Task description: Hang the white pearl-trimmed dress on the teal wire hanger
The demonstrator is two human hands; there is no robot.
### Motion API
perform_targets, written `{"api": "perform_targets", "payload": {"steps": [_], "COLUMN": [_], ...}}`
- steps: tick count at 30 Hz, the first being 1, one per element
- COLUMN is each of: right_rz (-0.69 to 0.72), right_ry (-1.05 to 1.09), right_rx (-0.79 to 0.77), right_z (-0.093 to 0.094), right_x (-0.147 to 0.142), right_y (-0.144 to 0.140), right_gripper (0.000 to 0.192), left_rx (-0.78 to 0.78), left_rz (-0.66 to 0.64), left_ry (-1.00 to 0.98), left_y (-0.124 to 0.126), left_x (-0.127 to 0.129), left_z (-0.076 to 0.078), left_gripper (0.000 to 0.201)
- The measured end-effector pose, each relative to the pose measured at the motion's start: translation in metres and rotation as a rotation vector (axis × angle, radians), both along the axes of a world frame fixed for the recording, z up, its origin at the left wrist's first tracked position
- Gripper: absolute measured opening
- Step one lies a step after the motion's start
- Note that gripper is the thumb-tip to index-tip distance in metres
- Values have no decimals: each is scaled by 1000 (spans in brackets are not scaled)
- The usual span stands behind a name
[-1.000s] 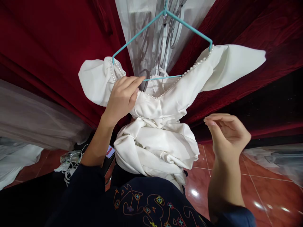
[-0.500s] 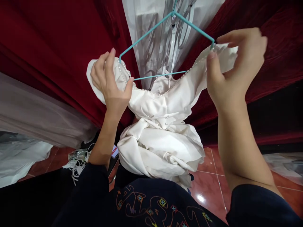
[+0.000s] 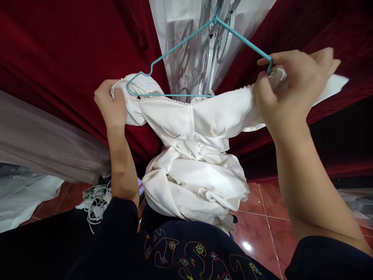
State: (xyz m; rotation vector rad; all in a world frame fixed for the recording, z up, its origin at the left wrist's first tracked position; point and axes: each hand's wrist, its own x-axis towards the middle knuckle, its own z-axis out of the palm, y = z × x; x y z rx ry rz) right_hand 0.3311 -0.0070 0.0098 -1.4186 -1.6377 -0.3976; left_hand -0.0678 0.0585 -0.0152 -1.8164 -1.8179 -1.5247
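Note:
A white dress (image 3: 215, 112) with pearl trim along its neckline is stretched between my hands, its skirt bunched in my lap. My left hand (image 3: 112, 101) is closed on the pearl-edged left sleeve, pulled out sideways. A thin teal hanger (image 3: 182, 41) hangs over the neckline. Its left end is bare, with the notch and lower corner showing in front of the fabric. At the hanger's right end, my right hand (image 3: 287, 83) pinches the dress's right sleeve, thumb and forefinger at the hanger's corner. The fingers hide part of that corner.
Dark red curtains (image 3: 72, 50) hang on both sides, with white ornate metalwork (image 3: 210, 58) between them. White cables (image 3: 97, 206) lie in a heap at lower left. Sheer white fabric (image 3: 32, 194) spreads over the red tiled floor (image 3: 256, 229).
My left hand has moved left and down, drawing the sleeve outward so the hanger's left end has come out of it. My right hand has shifted slightly right and down, the hanger with it.

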Motion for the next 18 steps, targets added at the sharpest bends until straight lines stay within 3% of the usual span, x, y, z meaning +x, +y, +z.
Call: {"api": "perform_targets", "payload": {"steps": [4,6,10,14,16,18], "right_rz": [8,17,53,245,360,378], "right_ry": [-25,-23,-15,70,194,297], "right_rx": [-52,-68,-141,-129,-190,-290], "right_z": [-1,1,5,8,15,24], "right_x": [0,-1,2,12,18,23], "right_y": [-2,-4,-5,0,1,1], "right_gripper": [34,35,33,17,27,35], "left_rx": [-139,-68,158,103,74,84], "left_rz": [-177,-288,-306,-407,-430,-422], "left_ry": [5,56,173,258,266,274], "left_y": [-29,-45,-52,-32,-25,-24], "left_x": [6,22,56,68,68,67], "left_z": [-29,-35,-25,-14,-16,-19], "left_gripper": [19,19,23,38,40,40]}}
